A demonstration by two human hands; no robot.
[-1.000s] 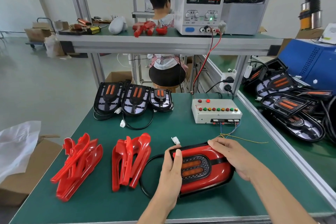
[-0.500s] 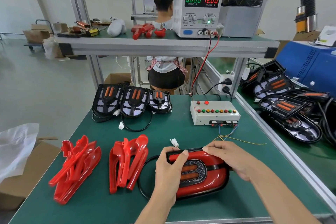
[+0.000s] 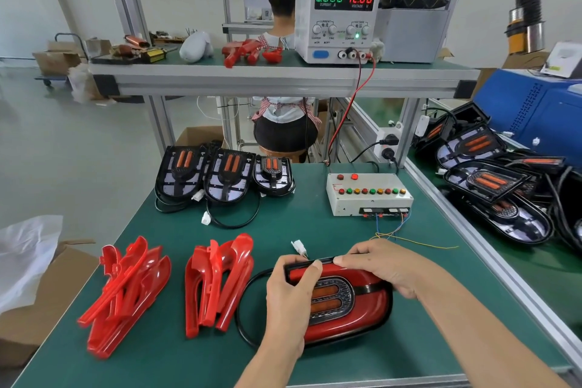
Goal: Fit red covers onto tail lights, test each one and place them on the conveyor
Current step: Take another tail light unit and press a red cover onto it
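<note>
A tail light with a red cover [image 3: 356, 312] lies on the green table near the front edge, its black cable looping to the left and its white plug [image 3: 299, 247] lying just behind it. My left hand [image 3: 291, 293] grips its left end, thumb on the top edge. My right hand [image 3: 385, 264] curls over the far top edge. Two piles of loose red covers [image 3: 126, 290] [image 3: 220, 280] lie to the left. Three uncovered tail lights [image 3: 226, 176] stand in a row at the table's back.
A white test box with coloured buttons [image 3: 368, 194] sits at the back right, wired to a power supply [image 3: 338, 16] on the upper shelf reading 12.00. More tail lights [image 3: 491, 186] are piled on the conveyor to the right. A person sits beyond the bench.
Both hands have shifted slightly along the tail light's top edge, the left thumb now pressing on the rim. The light has stayed in place on the table.
</note>
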